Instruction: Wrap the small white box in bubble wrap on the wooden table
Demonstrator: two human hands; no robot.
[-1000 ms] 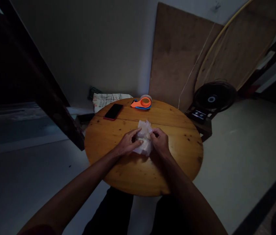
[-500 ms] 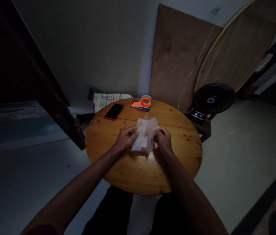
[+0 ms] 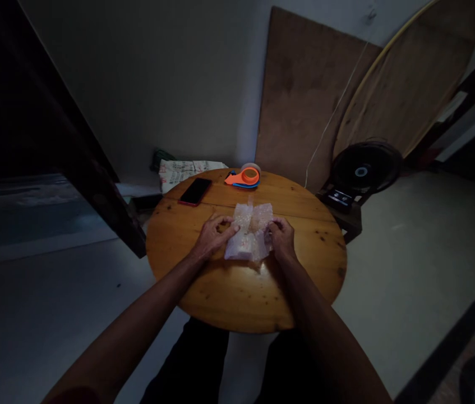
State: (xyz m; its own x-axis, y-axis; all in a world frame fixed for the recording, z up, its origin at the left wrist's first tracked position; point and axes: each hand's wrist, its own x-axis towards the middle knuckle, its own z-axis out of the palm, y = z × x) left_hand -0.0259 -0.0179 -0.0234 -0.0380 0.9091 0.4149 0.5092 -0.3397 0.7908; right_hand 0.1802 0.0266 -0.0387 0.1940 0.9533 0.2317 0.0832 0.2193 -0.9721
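A crumpled piece of clear bubble wrap lies on the round wooden table between my hands. Something pale seems to be under its left part, but I cannot make out what. My left hand has its thumb and fingertips closed on the wrap's left edge. On the opposite side, the fingers of my right hand pinch the right flap.
Farther back on the table are an orange and blue tape dispenser and a red-edged phone. A black fan stands beyond the right edge. Behind the table, a wooden board leans against the wall.
The right flap of the bubble wrap has spread flatter and wider, with my right hand still at its edge. My left thumb has shifted slightly over the left edge.
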